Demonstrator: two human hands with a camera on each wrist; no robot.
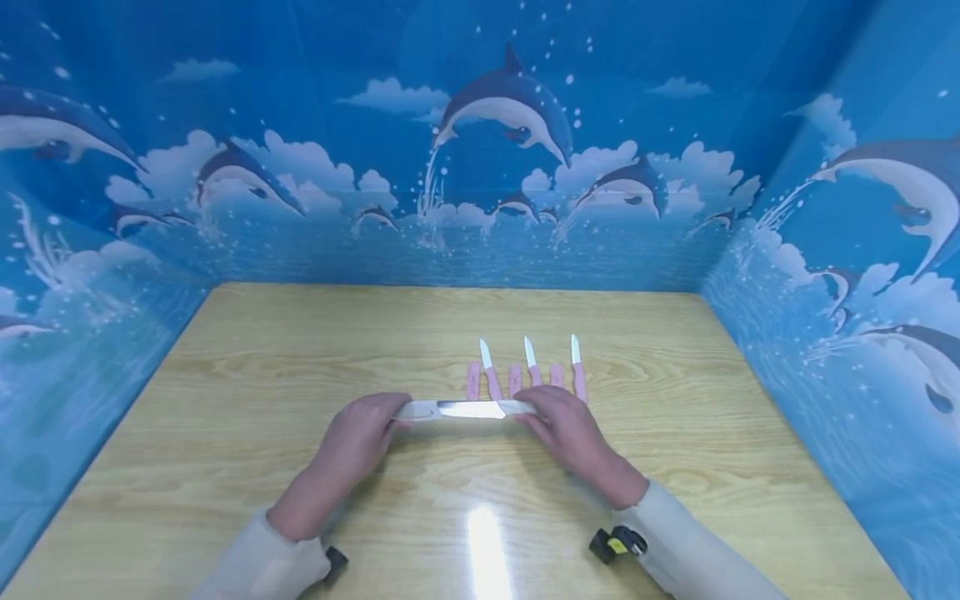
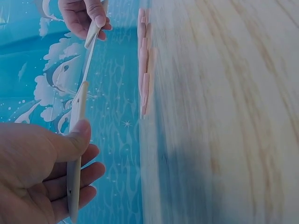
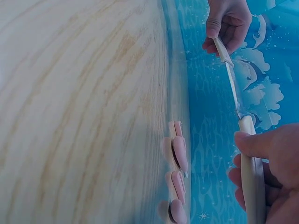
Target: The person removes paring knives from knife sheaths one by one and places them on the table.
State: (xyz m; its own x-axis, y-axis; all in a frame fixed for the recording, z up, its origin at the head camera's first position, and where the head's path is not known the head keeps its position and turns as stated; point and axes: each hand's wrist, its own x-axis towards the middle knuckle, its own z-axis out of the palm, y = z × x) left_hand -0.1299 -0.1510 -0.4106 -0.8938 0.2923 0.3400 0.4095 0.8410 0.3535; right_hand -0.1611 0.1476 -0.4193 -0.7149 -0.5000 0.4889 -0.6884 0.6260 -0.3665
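A white-handled knife lies level above the table, its shiny blade bare in the middle. My left hand pinches the white sheath between thumb and fingers, and the blade's tip end is hidden inside it. At the other end, my right hand grips the knife's handle, thumb along the side. Just beyond the hands lie three small pink-handled knives, blades pointing away. Pink sheaths alternate with them in a row; the right hand partly covers the row's near side.
The wood-grain table is enclosed at the back and sides by a blue dolphin-print wall. Bright light reflects off the tabletop near its front. A small black device sits at the right sleeve's cuff.
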